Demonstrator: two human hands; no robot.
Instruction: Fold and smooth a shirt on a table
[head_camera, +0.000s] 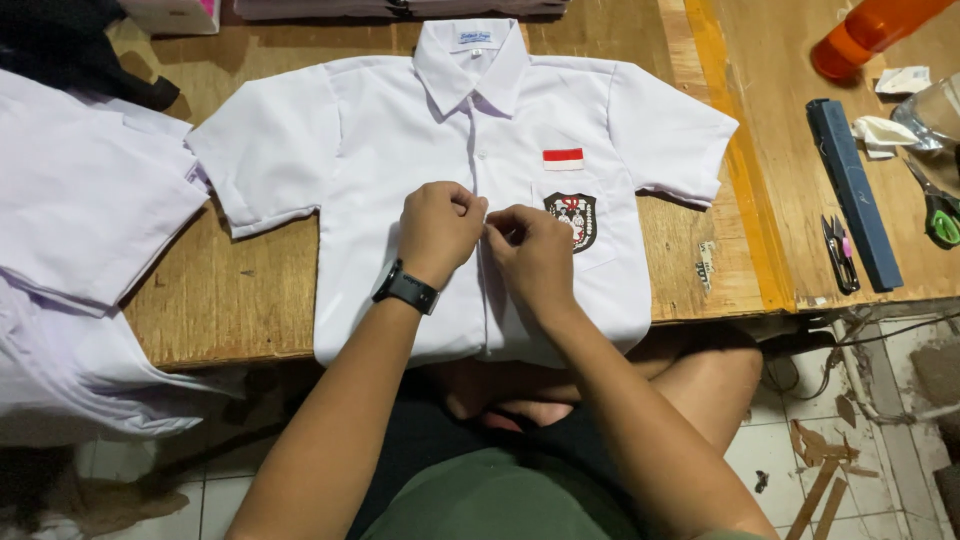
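We see a white short-sleeved cotton school shirt (400, 150) lying face up on the wooden desk (230, 300), collar far from us, hem hanging over the near edge, so its buttoned front band runs far to near straight under our hands. Both hands meet on that band at mid-chest: the left hand (438, 232), with a black wristwatch (405, 288), comes from the left, and the right hand (530, 255) from the right, equally close. The fingers of both are curled and pinching the cloth there; whether a button sits between them we cannot tell. More white garments (80, 200) lie left; a dark blue bar (853, 190), small snips (838, 252) and green-handled scissors (938, 212) lie right.
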